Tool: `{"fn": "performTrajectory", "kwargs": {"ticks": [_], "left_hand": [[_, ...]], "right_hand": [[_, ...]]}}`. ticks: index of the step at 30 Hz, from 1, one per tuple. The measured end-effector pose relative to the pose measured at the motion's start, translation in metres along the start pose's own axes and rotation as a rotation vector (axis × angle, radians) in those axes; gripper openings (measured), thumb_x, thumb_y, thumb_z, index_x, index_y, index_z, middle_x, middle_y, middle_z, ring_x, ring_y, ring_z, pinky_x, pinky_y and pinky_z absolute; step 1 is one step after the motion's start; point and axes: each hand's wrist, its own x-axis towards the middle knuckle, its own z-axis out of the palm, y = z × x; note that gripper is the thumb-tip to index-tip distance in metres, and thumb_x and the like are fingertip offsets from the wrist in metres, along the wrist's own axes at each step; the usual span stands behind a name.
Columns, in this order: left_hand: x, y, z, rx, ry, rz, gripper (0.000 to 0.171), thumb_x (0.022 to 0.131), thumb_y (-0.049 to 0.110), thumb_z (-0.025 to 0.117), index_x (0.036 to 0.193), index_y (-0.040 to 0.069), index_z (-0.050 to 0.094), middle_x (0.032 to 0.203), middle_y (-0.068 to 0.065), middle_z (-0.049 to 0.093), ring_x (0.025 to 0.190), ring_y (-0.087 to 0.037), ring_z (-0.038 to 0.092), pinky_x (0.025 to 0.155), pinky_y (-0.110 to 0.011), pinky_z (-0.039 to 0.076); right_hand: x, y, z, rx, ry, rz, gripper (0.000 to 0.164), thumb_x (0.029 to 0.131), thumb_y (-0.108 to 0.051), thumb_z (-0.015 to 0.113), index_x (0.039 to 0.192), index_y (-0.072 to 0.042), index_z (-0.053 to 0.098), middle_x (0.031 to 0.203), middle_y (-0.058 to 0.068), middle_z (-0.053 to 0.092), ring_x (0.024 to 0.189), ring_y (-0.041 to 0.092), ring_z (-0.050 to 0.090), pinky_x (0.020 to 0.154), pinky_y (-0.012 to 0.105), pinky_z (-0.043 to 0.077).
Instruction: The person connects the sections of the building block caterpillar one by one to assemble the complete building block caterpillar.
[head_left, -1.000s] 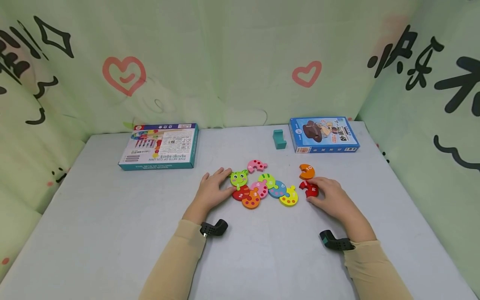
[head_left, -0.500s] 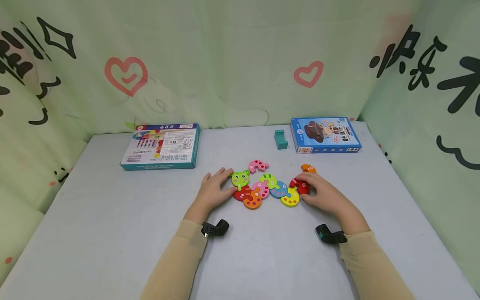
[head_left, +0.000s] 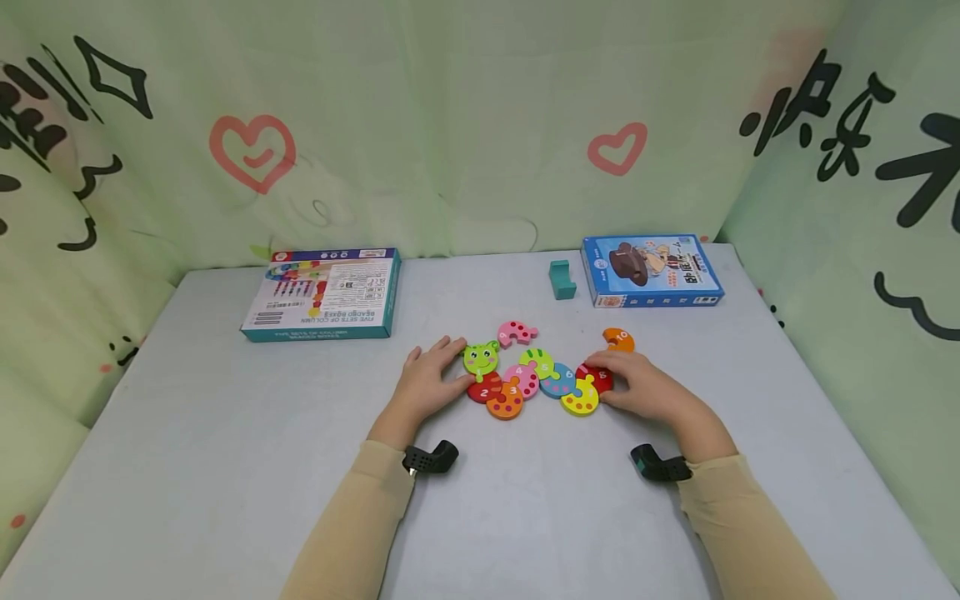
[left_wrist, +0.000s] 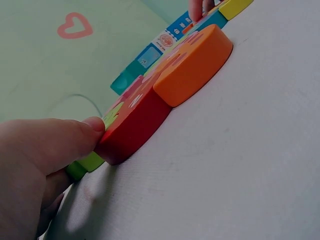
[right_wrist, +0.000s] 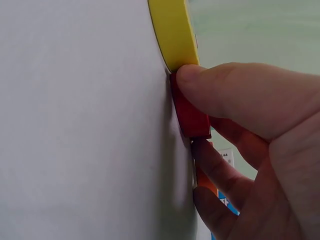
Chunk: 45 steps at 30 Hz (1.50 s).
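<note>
A wooden caterpillar puzzle lies in a chain across the table. Its green smiling head piece (head_left: 481,357) is at the left end, joined to a red piece (left_wrist: 135,125) marked 2. My left hand (head_left: 427,383) holds that end, its thumb (left_wrist: 75,140) at the seam of the red and green pieces and its fingers behind the head. At the right end, my right hand (head_left: 651,389) pinches another red puzzle piece (right_wrist: 192,115) against the yellow piece (right_wrist: 175,32). An orange piece (head_left: 618,337) marked 10 lies just beyond the right hand, partly hidden by it.
A loose pink spotted piece (head_left: 516,333) lies behind the chain. Farther back are a teal block (head_left: 562,280) and a blue box (head_left: 652,270) at right, with a white and teal box (head_left: 321,293) at left. Curtains enclose the table (head_left: 480,517).
My right hand has slid the red piece leftward until it meets the yellow piece. The left hand has stayed at the head end.
</note>
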Motion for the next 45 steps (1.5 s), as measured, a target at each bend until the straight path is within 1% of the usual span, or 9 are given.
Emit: {"fn": "performTrajectory", "kwargs": {"ticks": [15, 19, 23, 26, 31, 35, 40, 42, 45], "left_hand": [[-0.001, 0.001, -0.001, 0.009, -0.004, 0.002, 0.061, 0.083, 0.043, 0.058, 0.137, 0.02, 0.041, 0.142, 0.0, 0.041, 0.136, -0.017, 0.029, 0.114, -0.048, 0.008], [-0.001, 0.001, 0.0, -0.001, -0.008, 0.002, 0.061, 0.083, 0.042, 0.058, 0.137, 0.02, 0.041, 0.142, 0.0, 0.041, 0.136, -0.016, 0.029, 0.114, -0.047, 0.007], [-0.001, 0.0, 0.001, 0.001, -0.003, 0.006, 0.061, 0.083, 0.043, 0.058, 0.137, 0.021, 0.042, 0.142, 0.0, 0.041, 0.136, -0.016, 0.029, 0.114, -0.047, 0.007], [-0.001, -0.001, 0.001, 0.005, 0.01, 0.007, 0.061, 0.082, 0.044, 0.058, 0.137, 0.021, 0.042, 0.141, 0.0, 0.042, 0.136, -0.016, 0.03, 0.114, -0.047, 0.008], [-0.001, -0.001, 0.002, 0.002, 0.011, 0.005, 0.061, 0.082, 0.044, 0.058, 0.137, 0.021, 0.042, 0.142, -0.001, 0.042, 0.136, -0.016, 0.029, 0.114, -0.047, 0.008], [-0.001, -0.001, 0.001, 0.001, 0.005, 0.0, 0.062, 0.082, 0.044, 0.058, 0.137, 0.021, 0.041, 0.142, 0.0, 0.041, 0.136, -0.016, 0.029, 0.114, -0.047, 0.007], [-0.001, -0.001, 0.001, 0.003, 0.009, 0.003, 0.061, 0.082, 0.044, 0.058, 0.137, 0.021, 0.042, 0.142, 0.0, 0.042, 0.136, -0.016, 0.029, 0.114, -0.047, 0.007], [-0.001, -0.001, 0.001, 0.002, 0.01, 0.008, 0.061, 0.082, 0.045, 0.058, 0.137, 0.021, 0.042, 0.141, 0.0, 0.042, 0.136, -0.016, 0.029, 0.114, -0.047, 0.007], [-0.001, -0.001, 0.0, 0.001, 0.013, 0.012, 0.062, 0.082, 0.045, 0.058, 0.137, 0.021, 0.042, 0.141, 0.0, 0.042, 0.136, -0.016, 0.029, 0.114, -0.047, 0.007]], "right_hand": [[0.0, 0.003, 0.004, 0.004, 0.006, 0.006, 0.05, 0.084, -0.015, 0.062, 0.131, -0.01, 0.047, 0.136, 0.016, 0.044, 0.125, 0.038, 0.033, 0.098, 0.059, 0.035], [-0.003, -0.001, 0.0, 0.008, 0.007, 0.029, 0.052, 0.083, -0.012, 0.061, 0.133, -0.01, 0.045, 0.14, 0.016, 0.039, 0.128, 0.039, 0.029, 0.098, 0.059, 0.035], [0.0, -0.011, -0.007, 0.016, 0.038, 0.023, 0.052, 0.082, -0.01, 0.059, 0.132, -0.01, 0.046, 0.141, 0.015, 0.039, 0.128, 0.038, 0.027, 0.096, 0.056, 0.039], [0.009, -0.022, -0.011, 0.047, 0.043, -0.015, 0.049, 0.085, -0.012, 0.059, 0.132, -0.012, 0.046, 0.14, 0.012, 0.04, 0.127, 0.035, 0.028, 0.094, 0.054, 0.041], [0.034, -0.038, -0.011, 0.102, 0.013, -0.094, 0.048, 0.086, -0.014, 0.059, 0.133, -0.014, 0.046, 0.141, 0.01, 0.04, 0.132, 0.033, 0.029, 0.101, 0.055, 0.033], [0.058, -0.05, -0.008, 0.103, -0.034, -0.128, 0.048, 0.087, -0.015, 0.058, 0.134, -0.014, 0.045, 0.141, 0.011, 0.04, 0.133, 0.032, 0.03, 0.104, 0.054, 0.031], [0.081, -0.061, -0.005, 0.088, -0.107, -0.082, 0.049, 0.088, -0.016, 0.057, 0.135, -0.018, 0.043, 0.141, 0.008, 0.04, 0.131, 0.029, 0.033, 0.105, 0.051, 0.032], [0.086, -0.063, -0.003, 0.083, -0.129, -0.063, 0.048, 0.089, -0.016, 0.055, 0.135, -0.019, 0.043, 0.141, 0.007, 0.04, 0.129, 0.028, 0.036, 0.105, 0.05, 0.033], [0.094, -0.064, -0.001, 0.075, -0.15, -0.059, 0.047, 0.09, -0.014, 0.053, 0.135, -0.018, 0.043, 0.141, 0.008, 0.04, 0.127, 0.028, 0.037, 0.105, 0.049, 0.032]]}}
